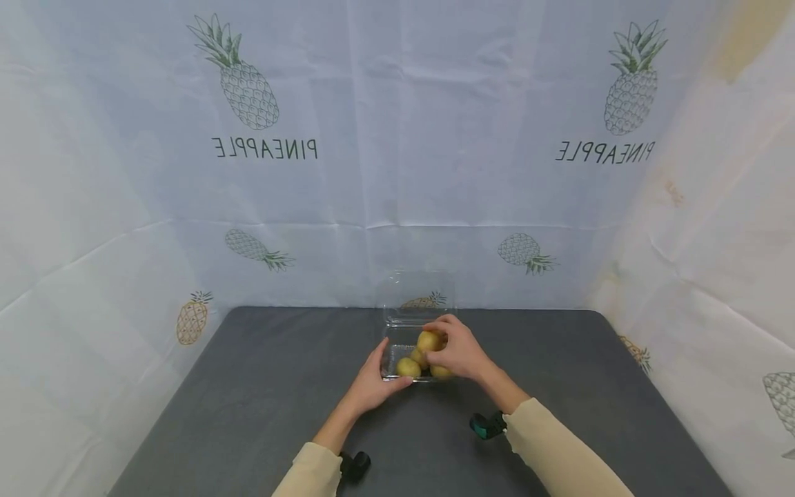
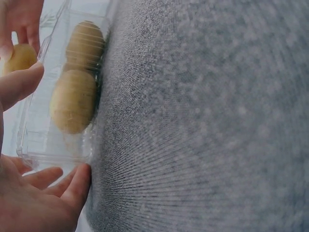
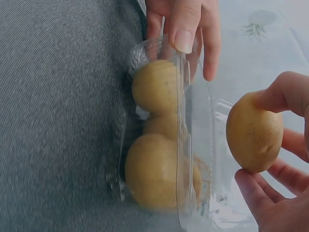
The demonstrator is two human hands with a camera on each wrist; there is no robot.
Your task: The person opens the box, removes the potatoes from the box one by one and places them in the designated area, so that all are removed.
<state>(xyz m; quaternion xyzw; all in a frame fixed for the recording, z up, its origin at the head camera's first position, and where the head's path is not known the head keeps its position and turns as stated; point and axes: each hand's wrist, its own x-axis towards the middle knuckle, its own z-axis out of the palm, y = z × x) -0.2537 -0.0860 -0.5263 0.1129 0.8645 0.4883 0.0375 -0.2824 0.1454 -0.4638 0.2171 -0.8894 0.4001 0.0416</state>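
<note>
White cloth printed with pineapples and mirrored lettering hangs behind and to both sides of a dark grey table covered in a felt-like fabric. Near the far edge of that table, about the middle, sits a clear plastic clamshell box with its lid standing open towards the backdrop. Two cream sleeves come in from the near edge, each with a small dark camera unit strapped at the wrist. The left hand rests at the box's near left corner, thumb over the rim and fingers against the clear wall, steadying it; the left wrist view shows those fingers pressed to the plastic where it meets the tabletop. The right hand hovers over the open box with thumb and fingers curled round one potato, held just above the rim and apart from the rest, clear of the plastic in the right wrist view. Inside the tray lie more yellow-brown potatoes, packed touching each other along the side wall; three are visible through the plastic in the right wrist view, while the head view shows two of them at the near edge beside the right hand.
</note>
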